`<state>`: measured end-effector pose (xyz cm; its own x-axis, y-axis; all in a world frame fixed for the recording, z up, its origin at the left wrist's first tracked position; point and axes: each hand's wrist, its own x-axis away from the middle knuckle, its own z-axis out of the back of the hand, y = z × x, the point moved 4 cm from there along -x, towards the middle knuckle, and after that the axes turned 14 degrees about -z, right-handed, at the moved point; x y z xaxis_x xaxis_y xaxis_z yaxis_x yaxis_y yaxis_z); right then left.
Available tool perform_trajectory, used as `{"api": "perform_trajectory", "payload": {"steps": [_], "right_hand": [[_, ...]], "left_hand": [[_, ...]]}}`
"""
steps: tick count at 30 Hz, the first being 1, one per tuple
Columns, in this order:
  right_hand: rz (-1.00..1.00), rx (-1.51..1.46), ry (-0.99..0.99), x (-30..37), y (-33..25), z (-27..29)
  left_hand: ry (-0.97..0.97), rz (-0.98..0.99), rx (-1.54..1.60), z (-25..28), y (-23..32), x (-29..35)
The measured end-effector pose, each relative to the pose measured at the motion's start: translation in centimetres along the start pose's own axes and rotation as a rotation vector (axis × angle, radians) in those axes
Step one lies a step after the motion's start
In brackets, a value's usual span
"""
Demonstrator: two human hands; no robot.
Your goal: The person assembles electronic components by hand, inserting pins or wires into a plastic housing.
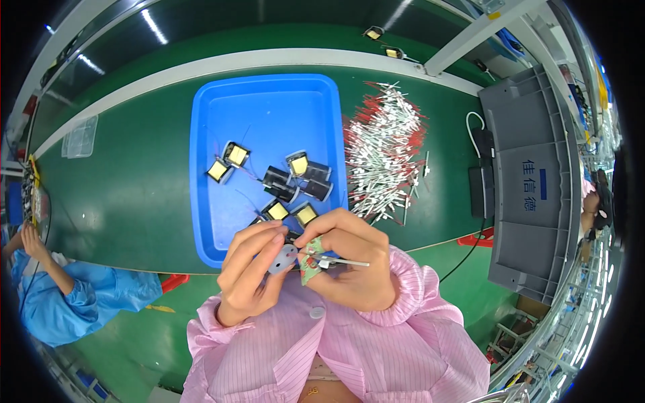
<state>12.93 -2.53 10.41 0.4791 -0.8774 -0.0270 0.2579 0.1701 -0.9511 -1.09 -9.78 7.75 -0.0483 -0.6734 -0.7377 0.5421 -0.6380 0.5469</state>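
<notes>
Close in front of my body, my two hands meet over the near edge of a blue tray (198,168). My left hand (250,272) is closed on a small grey rounded part (283,260) with dark holes in its face. Between the thumb and fingers of my right hand (356,258) is a wire lead (348,261) with a white end, brought against the grey part. A green patterned wrap covers a fingertip of that hand. In the tray lie several black coil-like blocks (316,189) with yellow faces and thin wires. Fingers hide the contact point.
Right of the tray, a heap of white and red wire leads (386,154) lies on the green table (134,201). A grey crate (531,181) stands far right beside a black box (480,191). A clear container (80,138) sits far left. A person in blue (87,295) works at left.
</notes>
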Motion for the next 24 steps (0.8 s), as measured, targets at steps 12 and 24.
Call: {"api": "perform_trajectory", "payload": {"steps": [12, 24], "right_hand": [[0.109, 0.055, 0.024, 0.1, -0.6, -0.4], [0.104, 0.019, 0.039, 0.2, -0.6, -0.8]], "left_hand": [[-0.013, -0.059, -0.016, 0.2, -0.4, 0.9], [0.004, -0.050, -0.040, 0.4, -0.3, 1.1]]}}
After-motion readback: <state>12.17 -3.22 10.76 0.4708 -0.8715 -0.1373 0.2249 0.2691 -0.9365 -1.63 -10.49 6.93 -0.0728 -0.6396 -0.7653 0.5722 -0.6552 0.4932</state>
